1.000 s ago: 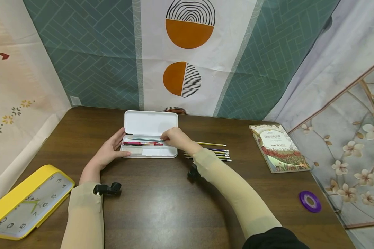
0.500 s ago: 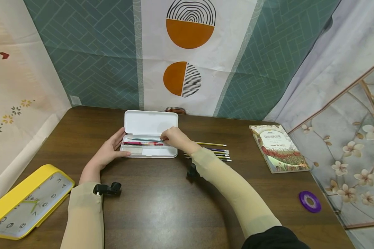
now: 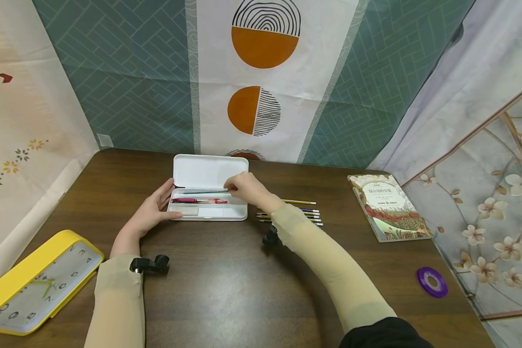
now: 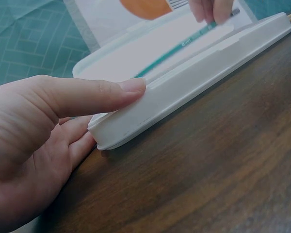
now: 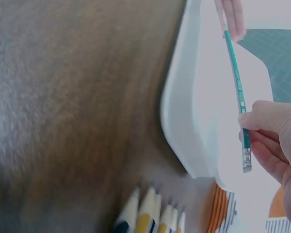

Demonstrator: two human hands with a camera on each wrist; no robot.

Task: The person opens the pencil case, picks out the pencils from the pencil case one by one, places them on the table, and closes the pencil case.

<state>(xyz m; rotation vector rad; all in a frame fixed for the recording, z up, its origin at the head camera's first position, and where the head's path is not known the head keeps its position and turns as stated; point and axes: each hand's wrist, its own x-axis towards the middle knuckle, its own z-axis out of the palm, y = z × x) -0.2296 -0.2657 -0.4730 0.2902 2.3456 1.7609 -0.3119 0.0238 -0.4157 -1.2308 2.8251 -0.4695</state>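
A white pencil case [image 3: 210, 171] lies at the back of the table with its lid raised. My left hand [image 3: 149, 214] holds the case's left end, thumb [image 4: 132, 88] over the front rim and fingers against the outside. With thumb and fingers, my right hand [image 3: 249, 188] pinches a green pencil [image 5: 238, 87] near its eraser end. The pencil slants above the case, eraser end higher, its far end close to the left hand. Inside the case lie a red pen [image 3: 200, 200] and a whitish block [image 3: 186, 211].
Several pencils [image 3: 310, 213] lie right of the case, partly behind the right forearm. A book [image 3: 391, 208] and a purple tape roll [image 3: 432, 282] are farther right. A yellow clock [image 3: 43, 285] stands at the left. A patterned cloth hangs behind the table.
My right hand has risen slightly toward the lid, and the green pencil's eraser end has come up with it. The left hand and the case have stayed in place.
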